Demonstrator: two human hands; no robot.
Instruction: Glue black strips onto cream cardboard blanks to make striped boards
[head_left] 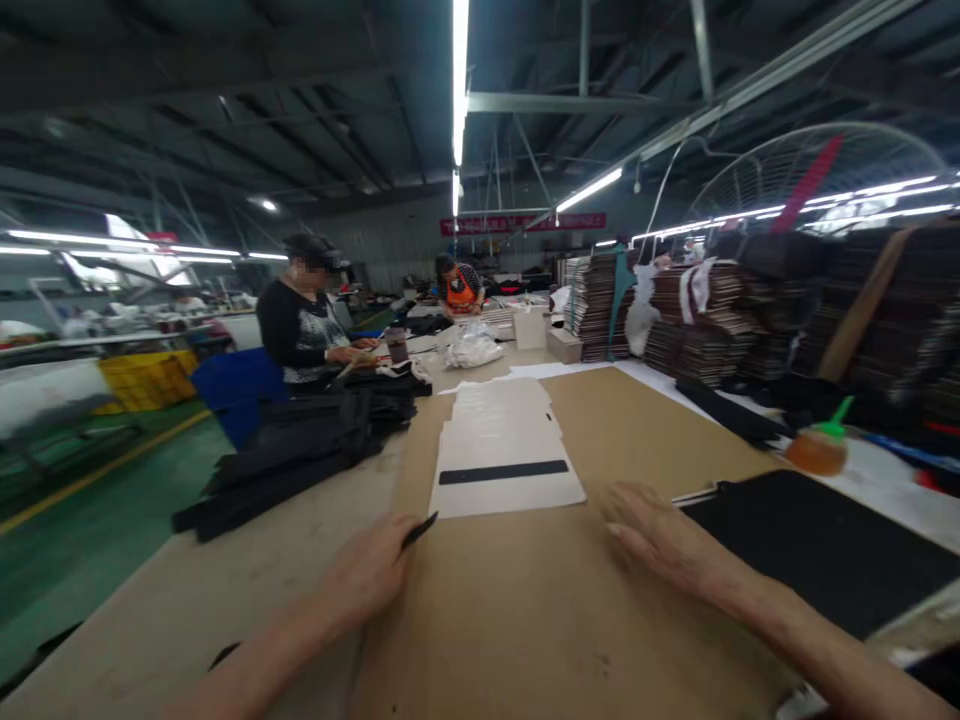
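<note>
A white flat panel [499, 430] with notched sides lies on the brown board [517, 600] in front of me. Across its near part runs a black strip [502, 472]. My left hand [379, 565] is closed on a small, thin black piece [420, 530] whose tip points toward the panel's near left corner; its kind cannot be made out. My right hand [652, 530], slightly blurred, is over the board just right of the panel, fingers stretched out with nothing in them. Beside that hand rests a black sheet [825, 540].
Black fabric pieces [300, 450] are heaped at the left. An amber bottle [817, 450] with a green nozzle stands at right, before tall stacks of panels [697, 310]. A fan [817, 180] rises behind. One person [300, 320] works at left, another [459, 285] farther back.
</note>
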